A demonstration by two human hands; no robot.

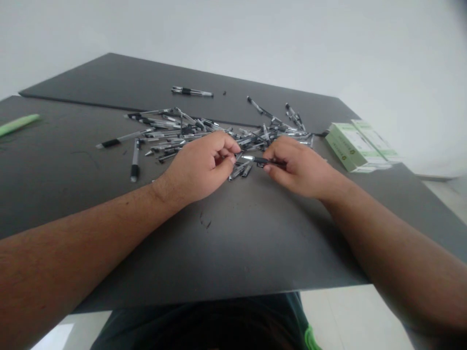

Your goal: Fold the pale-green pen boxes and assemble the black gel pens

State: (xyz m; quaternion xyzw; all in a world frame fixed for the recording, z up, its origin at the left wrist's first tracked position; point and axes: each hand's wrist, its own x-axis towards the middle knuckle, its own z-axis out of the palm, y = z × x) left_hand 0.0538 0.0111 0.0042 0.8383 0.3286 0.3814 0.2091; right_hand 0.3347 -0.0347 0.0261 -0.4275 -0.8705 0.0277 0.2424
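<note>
My right hand (301, 167) is closed around a pen (260, 160) with a black grip, its silver tip pointing left. Just across from that tip, my left hand (204, 164) is curled with thumb and fingertips pinched together. Whatever lies between those left fingertips is too small to make out. Behind and under both hands spreads a loose pile of clear pens (166, 136) with black grips and caps. One capped pen (135, 160) lies apart, to the left of my left hand.
Green-and-white boxes (350, 148) stand on the right of the dark grey table (226, 253). A few pens (191, 91) lie farther back on a second tabletop (120, 78). A light green object (18, 124) is at the far left.
</note>
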